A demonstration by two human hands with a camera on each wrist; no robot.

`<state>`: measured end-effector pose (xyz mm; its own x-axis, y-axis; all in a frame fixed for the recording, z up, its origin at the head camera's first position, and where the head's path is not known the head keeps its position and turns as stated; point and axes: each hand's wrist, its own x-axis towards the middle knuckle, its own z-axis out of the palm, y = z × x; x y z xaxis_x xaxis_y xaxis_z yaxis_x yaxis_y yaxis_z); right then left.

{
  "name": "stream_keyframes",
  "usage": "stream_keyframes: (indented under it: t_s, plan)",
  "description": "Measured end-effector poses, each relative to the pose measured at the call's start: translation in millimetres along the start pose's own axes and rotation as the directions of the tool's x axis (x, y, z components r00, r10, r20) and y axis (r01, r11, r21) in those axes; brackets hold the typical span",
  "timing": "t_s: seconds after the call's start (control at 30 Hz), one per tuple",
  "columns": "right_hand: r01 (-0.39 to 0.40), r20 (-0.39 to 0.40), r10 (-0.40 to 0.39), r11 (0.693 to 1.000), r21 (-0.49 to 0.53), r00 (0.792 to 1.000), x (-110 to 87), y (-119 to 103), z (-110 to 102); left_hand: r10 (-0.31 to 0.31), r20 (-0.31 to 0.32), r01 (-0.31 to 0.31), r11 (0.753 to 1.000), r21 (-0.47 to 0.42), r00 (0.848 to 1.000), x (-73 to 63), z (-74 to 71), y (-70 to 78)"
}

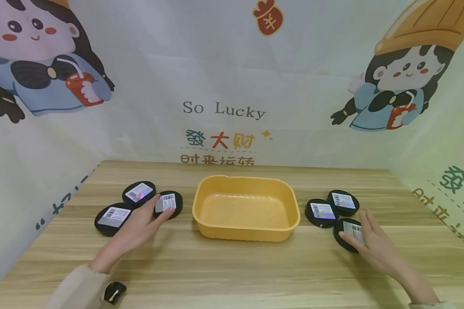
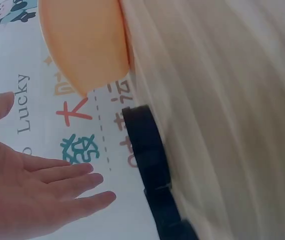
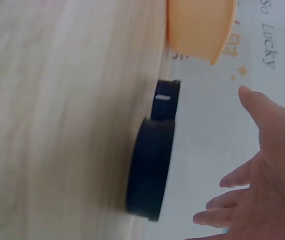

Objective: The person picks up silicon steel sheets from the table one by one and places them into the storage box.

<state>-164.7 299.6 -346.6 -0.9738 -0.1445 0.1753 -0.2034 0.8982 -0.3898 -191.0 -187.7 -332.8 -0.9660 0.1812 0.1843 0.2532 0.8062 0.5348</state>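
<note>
Three flat round black cases with white barcode labels lie on the left of the table: a back one (image 1: 139, 192), a front-left one (image 1: 110, 218) and a right one (image 1: 170, 203). Over the right one my left hand (image 1: 137, 227) hovers, fingers extended and thumb spread; the left wrist view has a gap between hand and case (image 2: 147, 145). Three like cases form a cluster on the right: a left one (image 1: 322, 212), a back one (image 1: 343, 201) and a near one (image 1: 352, 232). My right hand (image 1: 383, 251) is over the near one, fingers loosely extended, holding nothing.
Between the two clusters stands a yellow plastic basin (image 1: 247, 231) with nothing in it. The wooden table (image 1: 232, 274) meets a printed cloth backdrop (image 1: 309, 128) at the back and sides. A dark band (image 1: 115, 292) is at the left sleeve.
</note>
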Motion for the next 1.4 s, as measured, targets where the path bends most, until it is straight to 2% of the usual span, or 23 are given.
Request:
stream_keyframes:
  t_s: [0.13,0.33,0.53,0.7,0.83,0.93,1.17,1.4]
  plan:
    - [-0.018,0.024,0.018,1.0,0.006,1.0,0.2,7.6,0.7,-0.004,0.002,0.004,1.0,-0.009,1.0,6.5,3.5,0.8]
    - [-0.023,0.05,0.024,1.0,-0.018,0.998,-0.5,15.9,2.9,-0.015,0.045,0.019,0.995,-0.103,0.999,16.1,8.8,3.7]
    - [-0.077,0.13,0.083,0.996,-0.05,0.988,1.3,21.3,4.2,-0.028,0.068,0.038,0.987,-0.158,0.997,24.6,14.3,6.9]
    - [-0.066,0.171,0.075,0.996,-0.055,0.982,3.0,20.6,2.4,-0.017,0.108,0.04,0.976,-0.213,0.994,31.9,18.1,10.9]
    - [-0.048,0.173,0.061,0.995,-0.082,0.983,4.8,19.9,2.5,0.001,0.131,0.035,0.961,-0.273,0.991,38.5,22.2,12.4]
    - [-0.044,0.161,0.061,0.993,-0.109,0.985,6.1,19.7,3.3,0.011,0.136,0.028,0.959,-0.283,0.991,42.7,25.7,13.8]
    - [-0.014,0.114,0.031,0.989,-0.148,0.993,11.6,19.1,5.0,0.025,0.129,0.008,0.967,-0.253,0.991,48.7,32.6,19.4]
    - [-0.054,0.104,0.073,0.982,-0.182,0.992,17.8,16.1,4.6,0.026,0.144,0.016,0.96,-0.28,0.989,52.8,37.5,22.4]
